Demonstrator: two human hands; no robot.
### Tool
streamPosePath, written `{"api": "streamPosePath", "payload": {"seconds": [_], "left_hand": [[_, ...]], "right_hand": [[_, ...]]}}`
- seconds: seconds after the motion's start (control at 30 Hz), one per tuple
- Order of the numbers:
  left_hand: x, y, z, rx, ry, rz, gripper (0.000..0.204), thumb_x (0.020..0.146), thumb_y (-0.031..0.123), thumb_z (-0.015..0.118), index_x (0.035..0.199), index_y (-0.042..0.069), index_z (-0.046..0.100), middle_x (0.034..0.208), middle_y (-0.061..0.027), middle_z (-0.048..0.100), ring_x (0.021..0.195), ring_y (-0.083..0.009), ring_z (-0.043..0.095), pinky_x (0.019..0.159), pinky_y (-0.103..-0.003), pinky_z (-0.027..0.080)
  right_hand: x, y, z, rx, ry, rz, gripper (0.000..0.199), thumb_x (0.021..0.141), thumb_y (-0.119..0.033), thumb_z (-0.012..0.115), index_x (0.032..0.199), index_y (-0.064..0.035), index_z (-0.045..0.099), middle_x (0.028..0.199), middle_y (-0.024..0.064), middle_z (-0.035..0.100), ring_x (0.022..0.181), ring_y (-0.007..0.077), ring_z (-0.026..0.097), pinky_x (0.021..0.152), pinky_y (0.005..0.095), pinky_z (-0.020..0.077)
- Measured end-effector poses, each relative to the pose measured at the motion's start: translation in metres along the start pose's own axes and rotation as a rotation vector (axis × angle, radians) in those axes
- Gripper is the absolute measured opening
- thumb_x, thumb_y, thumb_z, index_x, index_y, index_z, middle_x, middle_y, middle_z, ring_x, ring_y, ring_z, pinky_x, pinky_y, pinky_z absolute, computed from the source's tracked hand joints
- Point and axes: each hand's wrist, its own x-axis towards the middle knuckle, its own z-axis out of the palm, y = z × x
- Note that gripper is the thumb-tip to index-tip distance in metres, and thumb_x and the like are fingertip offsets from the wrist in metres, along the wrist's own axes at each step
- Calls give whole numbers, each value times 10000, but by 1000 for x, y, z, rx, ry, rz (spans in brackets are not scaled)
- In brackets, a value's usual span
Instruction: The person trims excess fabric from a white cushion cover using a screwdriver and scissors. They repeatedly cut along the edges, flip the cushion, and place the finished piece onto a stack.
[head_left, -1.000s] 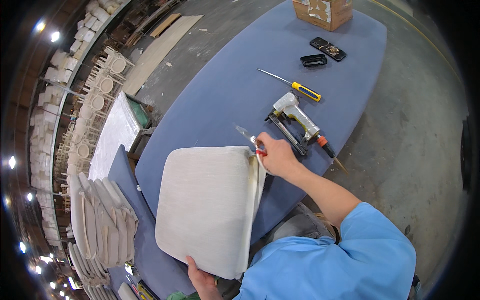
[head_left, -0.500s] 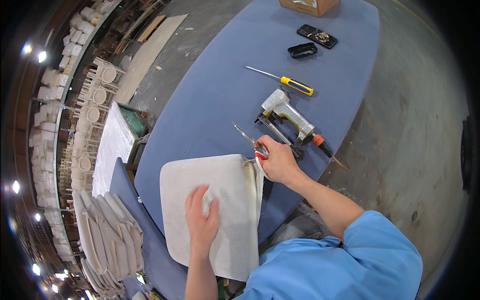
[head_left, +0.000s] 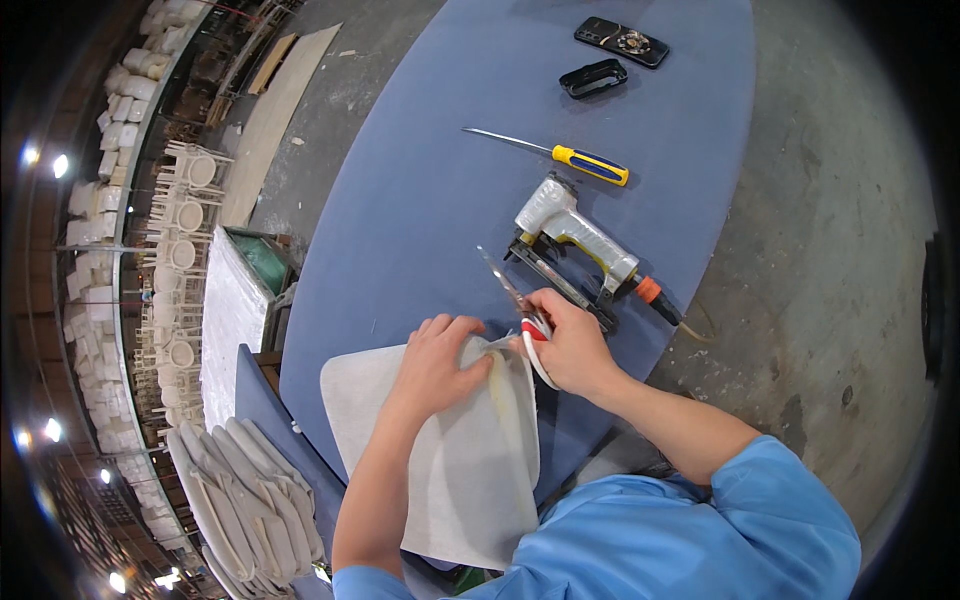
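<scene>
Grey fabric panel (head_left: 450, 470) under left hand (head_left: 435, 365)

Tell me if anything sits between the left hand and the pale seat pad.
Nothing visible does. The left hand already rests flat on the pale seat pad near its upper edge, while the right hand holds the scissors just beside that edge.

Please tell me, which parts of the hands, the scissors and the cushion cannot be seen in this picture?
Head view only:
- Scissors: handles wrapped by the right hand; blade tips thin and small.
- Seat cushion: near end covered by the blue sleeve; the corner under the left hand is hidden.
- Staple gun: its underside faces the table.
</scene>
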Motion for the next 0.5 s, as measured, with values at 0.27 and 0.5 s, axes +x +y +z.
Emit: {"api": "streamPosePath", "payload": {"seconds": [0.27, 0.5], "left_hand": [[32, -13, 11, 15, -73, 84, 260, 809, 149, 756, 1069, 139, 760, 982, -107, 630, 996, -334, 626, 871, -448, 514], [-32, 53, 24, -486, 85, -520, 317, 971, 113, 682, 1281, 62, 721, 793, -41, 602, 778, -116, 632, 716, -282, 521]], "right_hand": [[-96, 9, -37, 304, -391, 397, 481, 1004, -353, 759, 1340, -53, 589, 861, 21, 635, 732, 74, 602, 654, 264, 503], [-105, -12, -54, 581, -412, 499, 446, 1068, -320, 668, 1364, -17, 526, 864, 12, 618, 726, 77, 603, 651, 243, 517]]}}
